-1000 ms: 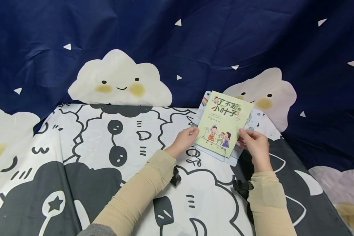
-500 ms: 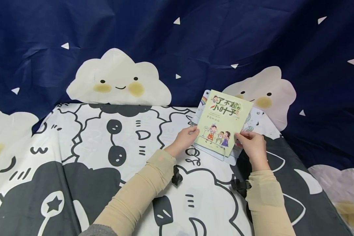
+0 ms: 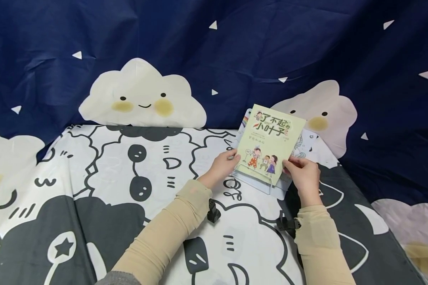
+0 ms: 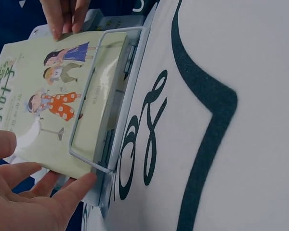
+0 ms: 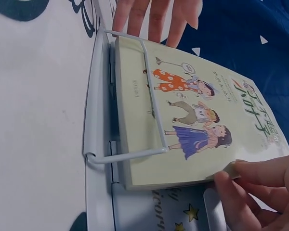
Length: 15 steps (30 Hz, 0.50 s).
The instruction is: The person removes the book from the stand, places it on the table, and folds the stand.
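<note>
A pale green book [image 3: 267, 142] with cartoon children on its cover leans on a light blue book stand [image 3: 281, 192]. Across the lower cover runs the stand's white wire holder [image 5: 156, 106]. My right hand [image 3: 304, 174] pinches the book's right edge between thumb and fingers, seen closely in the right wrist view. On the opposite edge, the straight fingers of my left hand [image 3: 221, 168] touch the book's side. The left thumb [image 4: 2, 143] stands apart from the cover in the left wrist view. The book hides most of the stand's back panel, which bears rainbow and unicorn prints.
The stand rests on a white and dark grey cartoon-print cloth [image 3: 157, 166]. Behind it hangs a navy curtain [image 3: 235, 47] with smiling clouds and small white triangles. A black strap buckle [image 3: 214, 211] juts from the left wrist.
The book has shifted slightly upward on the stand. My right hand has slid a little down and left along its edge, while the left hand stays nearly in place.
</note>
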{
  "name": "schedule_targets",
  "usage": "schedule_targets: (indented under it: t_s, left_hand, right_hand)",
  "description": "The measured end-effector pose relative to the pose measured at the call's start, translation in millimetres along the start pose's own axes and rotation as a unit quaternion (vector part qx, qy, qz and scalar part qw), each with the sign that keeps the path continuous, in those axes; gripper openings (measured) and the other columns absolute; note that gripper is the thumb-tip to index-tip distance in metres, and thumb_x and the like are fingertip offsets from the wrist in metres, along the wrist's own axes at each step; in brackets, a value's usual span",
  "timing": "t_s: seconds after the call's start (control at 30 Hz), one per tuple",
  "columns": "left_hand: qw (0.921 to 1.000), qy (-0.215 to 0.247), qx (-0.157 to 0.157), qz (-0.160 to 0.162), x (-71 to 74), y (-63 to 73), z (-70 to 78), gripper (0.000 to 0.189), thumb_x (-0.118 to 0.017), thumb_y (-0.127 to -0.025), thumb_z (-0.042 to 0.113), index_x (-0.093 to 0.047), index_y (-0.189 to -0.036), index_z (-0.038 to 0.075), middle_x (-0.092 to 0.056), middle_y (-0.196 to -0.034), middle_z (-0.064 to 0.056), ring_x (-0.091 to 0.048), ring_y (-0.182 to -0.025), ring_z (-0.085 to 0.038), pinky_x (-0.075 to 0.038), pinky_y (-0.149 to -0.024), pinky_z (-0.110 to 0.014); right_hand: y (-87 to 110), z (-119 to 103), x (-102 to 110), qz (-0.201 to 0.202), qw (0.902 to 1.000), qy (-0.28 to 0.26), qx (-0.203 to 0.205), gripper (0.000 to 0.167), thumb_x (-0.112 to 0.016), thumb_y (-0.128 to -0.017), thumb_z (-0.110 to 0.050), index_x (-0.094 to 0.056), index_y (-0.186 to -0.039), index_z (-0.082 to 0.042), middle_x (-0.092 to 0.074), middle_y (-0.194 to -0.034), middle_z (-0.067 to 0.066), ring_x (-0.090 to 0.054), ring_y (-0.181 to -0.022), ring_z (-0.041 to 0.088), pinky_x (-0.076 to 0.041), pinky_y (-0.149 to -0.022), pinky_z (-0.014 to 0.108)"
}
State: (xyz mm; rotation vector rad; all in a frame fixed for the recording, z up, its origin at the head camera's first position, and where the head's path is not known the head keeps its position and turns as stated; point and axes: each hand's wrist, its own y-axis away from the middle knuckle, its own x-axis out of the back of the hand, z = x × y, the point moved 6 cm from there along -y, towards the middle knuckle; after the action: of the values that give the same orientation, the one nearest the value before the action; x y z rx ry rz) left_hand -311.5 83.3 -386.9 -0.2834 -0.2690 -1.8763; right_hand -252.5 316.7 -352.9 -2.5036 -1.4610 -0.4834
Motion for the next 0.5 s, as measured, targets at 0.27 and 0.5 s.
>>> schedule_targets:
  t_s: [0.27,0.5]
  left_hand:
    - [0.9999,0.005,-0.004,0.014,3.2,-3.9,0.5,0.047,-0.046,-0.106,0.027,-0.044,-0.149,0.011,-0.054,-0.143,-0.012,-0.056,-0.128,-0.028,-0.052,-0.101,-0.038]
    - [0.9994,0.02,-0.001,0.026,4.9,-2.5,-0.7,0.046,-0.047,-0.105,0.027,-0.045,-0.15,0.013,-0.054,-0.145,-0.009,-0.058,-0.126,-0.027,-0.056,-0.092,-0.035]
  right_hand:
    - [0.1,-2.0,0.3,0.033,0.9992,0.0,0.023,0.035,-0.072,-0.091,-0.015,-0.069,-0.122,0.0,-0.064,-0.084,-0.012,-0.061,-0.067,-0.01,-0.055,-0.067,0.01]
    - [1.1,-5.0,-4.7,0.019,0.9968,-0.058,0.052,0.047,-0.07,-0.091,-0.004,-0.058,-0.136,0.0,-0.061,-0.071,-0.021,-0.062,-0.064,-0.009,-0.055,-0.069,0.009]
